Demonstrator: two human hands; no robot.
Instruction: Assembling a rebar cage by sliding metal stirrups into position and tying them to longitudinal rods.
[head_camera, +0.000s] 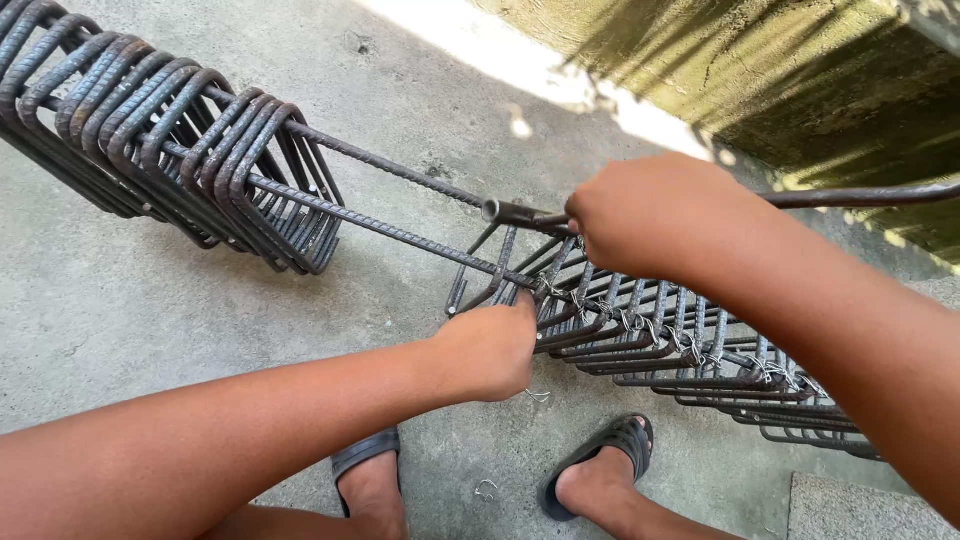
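- The left hand (488, 352) is curling into a fist at about 6 o'clock in the head view, its fingertips pressing against the long dark ribbed steel bar (400, 232) just where the nearest tied hoop meets it.
- The right hand (650, 215) is closing around the dark metal tying tool (515, 213) at about 3 o'clock, the tool's blunt round end poking out toward 9 o'clock, just above the bar.
- A second thinner rod (860, 197) is running off from behind the right hand toward 3 o'clock.
- The tied row of dark rectangular rebar hoops (680, 345), bound with thin pale wire twists (632, 322), is stretching from the hands toward 4 o'clock.
- The loose bunch of rounded dark rebar hoops (170, 140) is hanging on the bars at 10 o'clock, well apart from both hands.
- Two feet in black slippers (605, 460) are standing on the grey concrete floor (150, 320) at 6 o'clock.
- A short snippet of wire (487, 489) is lying between the feet.
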